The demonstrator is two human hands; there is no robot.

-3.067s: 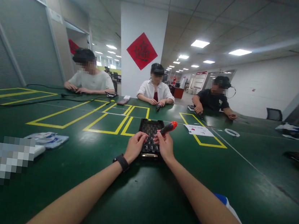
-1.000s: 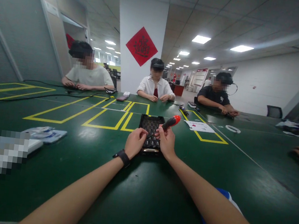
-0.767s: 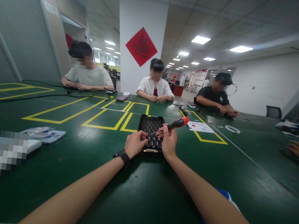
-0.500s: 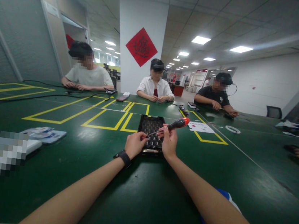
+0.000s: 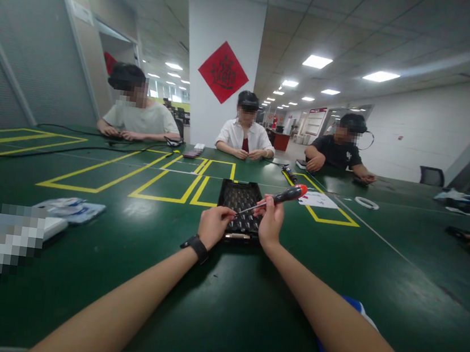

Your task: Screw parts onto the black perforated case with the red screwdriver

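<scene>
In my right hand (image 5: 271,221) is a screwdriver (image 5: 290,193) with a black handle and a red end. It slants, handle up to the right and thin shaft down to the left. My left hand (image 5: 214,224), with a dark band on the wrist, pinches right at the shaft's tip. Whatever sits between those fingertips is too small to tell. Below both hands an open black case (image 5: 228,191) lies on the table, holding rows of small metal bits.
The green table (image 5: 170,288) carries yellow tape outlines (image 5: 185,195). A plastic packet (image 5: 80,211) lies to the left, a printed sheet (image 5: 318,199) and white ring (image 5: 366,203) to the right. A blue-and-white item (image 5: 351,305) is beside my right forearm. Three people sit across; another person's hand shows far right.
My right hand and the screwdriver have shifted slightly right. The left hand has moved a little right as well, still pinching near the tip. Across the table, the right-hand person's arm has moved.
</scene>
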